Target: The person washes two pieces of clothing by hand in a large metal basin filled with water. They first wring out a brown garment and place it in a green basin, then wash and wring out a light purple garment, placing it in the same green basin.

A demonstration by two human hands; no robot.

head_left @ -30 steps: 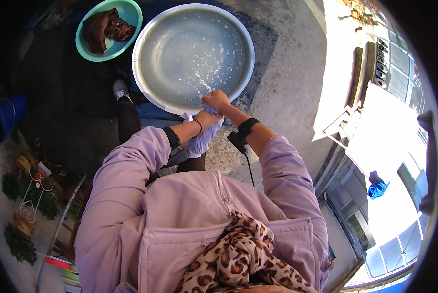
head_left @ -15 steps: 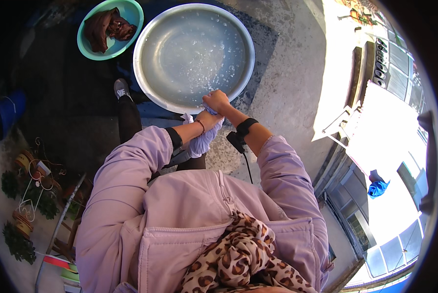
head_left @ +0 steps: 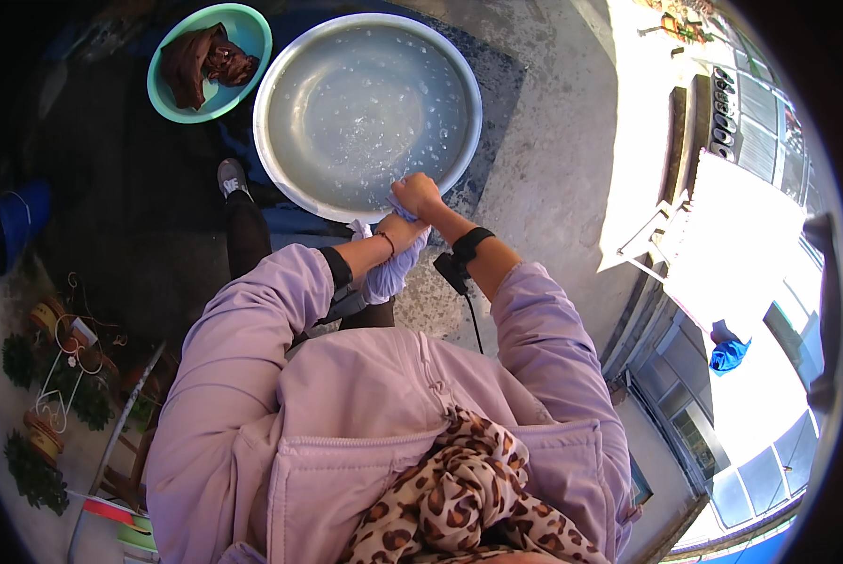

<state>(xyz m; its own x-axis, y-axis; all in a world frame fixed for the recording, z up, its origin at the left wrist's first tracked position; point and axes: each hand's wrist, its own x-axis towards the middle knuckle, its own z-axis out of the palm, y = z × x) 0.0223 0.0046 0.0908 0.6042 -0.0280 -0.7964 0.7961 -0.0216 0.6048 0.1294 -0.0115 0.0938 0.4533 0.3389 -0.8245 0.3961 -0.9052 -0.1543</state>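
Wringing appears to be the step in hand: a person in a pale pink jacket [head_left: 365,395] grips a twisted lilac cloth [head_left: 390,279] at the near rim of a wide metal basin [head_left: 263,122]. The right hand [head_left: 418,195] is clenched around the far end, over the rim in this view; the left hand [head_left: 402,232] grasps the cloth just behind it, and the loose length hangs on the wearer's side, outside the basin. Bubbles dot the cloudy water [head_left: 365,122].

Any further twist seems to call for two firm grips turning against each other, with the far end over the water; the hanging length could drip beside the basin.

Close to the right of the cloth, a black device [head_left: 451,273] with a cord dangles by the right wristband [head_left: 470,244], where it might snag or get wet. The left forearm partly hides the cloth.

Beyond, a mint-green basin [head_left: 213,97] holds a brown garment [head_left: 188,66]. A dark shoe [head_left: 232,177] rests below it, while a blue bucket [head_left: 13,226] and potted plants [head_left: 36,465] stand well apart at left.
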